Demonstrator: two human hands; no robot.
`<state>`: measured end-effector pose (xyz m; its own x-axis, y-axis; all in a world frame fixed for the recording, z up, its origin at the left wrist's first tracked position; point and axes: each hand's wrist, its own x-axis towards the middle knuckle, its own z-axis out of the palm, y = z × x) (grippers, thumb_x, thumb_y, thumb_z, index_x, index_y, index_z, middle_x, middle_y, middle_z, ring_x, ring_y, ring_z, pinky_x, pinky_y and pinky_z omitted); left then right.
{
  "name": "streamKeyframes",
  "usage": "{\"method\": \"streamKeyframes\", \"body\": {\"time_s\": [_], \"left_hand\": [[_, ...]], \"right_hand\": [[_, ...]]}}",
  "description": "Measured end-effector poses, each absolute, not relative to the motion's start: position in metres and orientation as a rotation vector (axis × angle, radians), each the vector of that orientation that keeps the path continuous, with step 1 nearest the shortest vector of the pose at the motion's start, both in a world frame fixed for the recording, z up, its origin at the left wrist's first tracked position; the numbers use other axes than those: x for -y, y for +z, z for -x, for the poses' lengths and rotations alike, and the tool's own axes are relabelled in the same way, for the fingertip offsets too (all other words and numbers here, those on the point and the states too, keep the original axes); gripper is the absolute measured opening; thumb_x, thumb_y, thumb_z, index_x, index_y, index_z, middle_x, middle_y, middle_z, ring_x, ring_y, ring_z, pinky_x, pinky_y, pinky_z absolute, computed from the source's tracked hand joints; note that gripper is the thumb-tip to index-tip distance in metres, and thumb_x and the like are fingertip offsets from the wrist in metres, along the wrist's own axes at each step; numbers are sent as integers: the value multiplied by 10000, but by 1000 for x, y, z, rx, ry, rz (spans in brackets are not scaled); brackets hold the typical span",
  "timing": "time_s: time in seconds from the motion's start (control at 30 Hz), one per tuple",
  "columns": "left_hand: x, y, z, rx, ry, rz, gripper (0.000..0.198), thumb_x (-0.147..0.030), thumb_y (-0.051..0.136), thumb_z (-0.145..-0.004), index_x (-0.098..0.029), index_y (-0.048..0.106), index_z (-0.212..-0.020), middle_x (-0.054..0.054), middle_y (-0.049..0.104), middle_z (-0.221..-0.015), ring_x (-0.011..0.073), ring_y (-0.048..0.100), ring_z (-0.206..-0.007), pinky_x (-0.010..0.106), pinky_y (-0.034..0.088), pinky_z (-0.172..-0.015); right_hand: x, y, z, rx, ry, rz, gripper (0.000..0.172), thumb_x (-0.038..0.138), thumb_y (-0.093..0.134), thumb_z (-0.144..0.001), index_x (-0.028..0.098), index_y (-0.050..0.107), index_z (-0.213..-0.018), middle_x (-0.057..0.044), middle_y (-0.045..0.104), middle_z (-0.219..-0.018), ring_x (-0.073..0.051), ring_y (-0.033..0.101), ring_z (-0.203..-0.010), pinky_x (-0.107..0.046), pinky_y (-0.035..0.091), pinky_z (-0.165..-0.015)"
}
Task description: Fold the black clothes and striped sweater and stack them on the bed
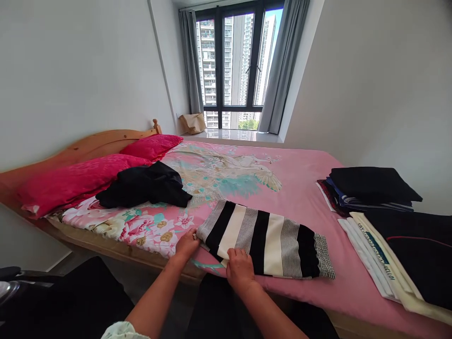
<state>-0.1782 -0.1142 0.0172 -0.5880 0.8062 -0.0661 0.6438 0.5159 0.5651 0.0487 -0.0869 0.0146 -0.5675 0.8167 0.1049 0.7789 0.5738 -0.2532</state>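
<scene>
A striped sweater (276,242) in black, cream and thin lines lies folded into a long strip at the bed's near edge, its ribbed hem to the right. My left hand (188,245) is closed on the sweater's left end, near the corner, thumb side up. Over the front edge, left of the middle, my right hand (240,267) has its fingers curled onto the cloth, closed on a fold. The undersides of both grips are hidden.
Folded dark clothes (374,183) are stacked at the right, with white and cream shirts (379,256) in front. A crumpled black garment (146,183) lies left, by the red pillows (84,176). The pink bedsheet (300,169) reaches the windowsill (233,135).
</scene>
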Motion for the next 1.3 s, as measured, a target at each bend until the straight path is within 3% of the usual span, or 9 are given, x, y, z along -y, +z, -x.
{"method": "streamKeyframes", "body": {"time_s": [0.17, 0.3, 0.47, 0.57, 0.67, 0.93, 1.07, 1.2, 1.3], "left_hand": [[119, 15, 175, -2439, 823, -1273, 306, -227, 571, -732, -252, 616, -1033, 31, 615, -999, 210, 551, -1003, 278, 395, -825], [123, 15, 173, -2406, 957, -1232, 245, -249, 505, -783, -226, 639, -986, 40, 594, -913, 211, 558, -939, 301, 411, -827], [118, 19, 170, -2214, 1084, -1049, 277, -297, 415, -817, -197, 610, -987, 9, 628, -706, 156, 598, -619, 248, 443, -575], [112, 23, 171, -2102, 1105, -918, 317, -377, 426, -810, -175, 581, -998, 25, 660, -716, 130, 563, -455, 210, 331, -382], [107, 24, 173, -2095, 1146, -835, 361, -319, 533, -735, -165, 543, -1061, 18, 655, -725, 103, 543, -437, 182, 280, -356], [106, 12, 181, -2181, 1070, -888, 225, -285, 542, -728, -163, 614, -903, -3, 643, -682, 115, 558, -517, 207, 400, -478], [106, 10, 184, -2251, 955, -960, 317, -337, 617, -688, -164, 610, -954, 28, 683, -808, 159, 618, -680, 224, 436, -580], [105, 11, 180, -2366, 831, -1023, 344, -294, 624, -669, -159, 614, -985, 86, 682, -997, 219, 617, -937, 261, 429, -770], [103, 15, 173, -2478, 746, -1026, 482, -424, 641, -650, -136, 595, -1033, 163, 622, -1145, 299, 533, -1126, 318, 402, -855]], "right_hand": [[88, 14, -46, 2599, 277, 1362, 273, 88, 550, -716, 171, 590, -973, -102, 611, -943, -250, 546, -925, -350, 379, -785], [91, 8, -48, 2592, 255, 1330, 310, 105, 572, -689, 177, 586, -991, -96, 593, -971, -260, 531, -923, -371, 378, -804], [95, 4, -50, 2595, 259, 1327, 337, 86, 528, -698, 169, 591, -1019, -105, 591, -990, -264, 521, -930, -380, 371, -812], [98, 6, -50, 2609, 254, 1332, 360, 83, 517, -707, 172, 591, -1049, -109, 593, -998, -263, 519, -937, -381, 368, -807], [102, 8, -50, 2591, 251, 1338, 401, 82, 518, -706, 185, 585, -1087, -104, 594, -1017, -260, 518, -948, -386, 366, -816], [114, 3, -64, 2545, 305, 1208, 524, 77, 517, -732, 239, 536, -1230, -103, 554, -1216, -250, 491, -1112, -388, 348, -939], [129, 8, -79, 2615, 305, 1120, 506, 206, 537, -809, 302, 489, -1304, -93, 336, -1468, -290, 271, -1351, -476, 190, -1081], [143, 16, -86, 2783, 319, 1200, 628, 304, 573, -799, 146, 407, -1384, -192, 139, -1520, -351, 79, -1400, -568, 66, -1098], [149, 16, -84, 2832, 322, 1228, 707, 352, 590, -788, 97, 360, -1406, -206, 80, -1515, -364, 11, -1398, -597, 32, -1091]]}}
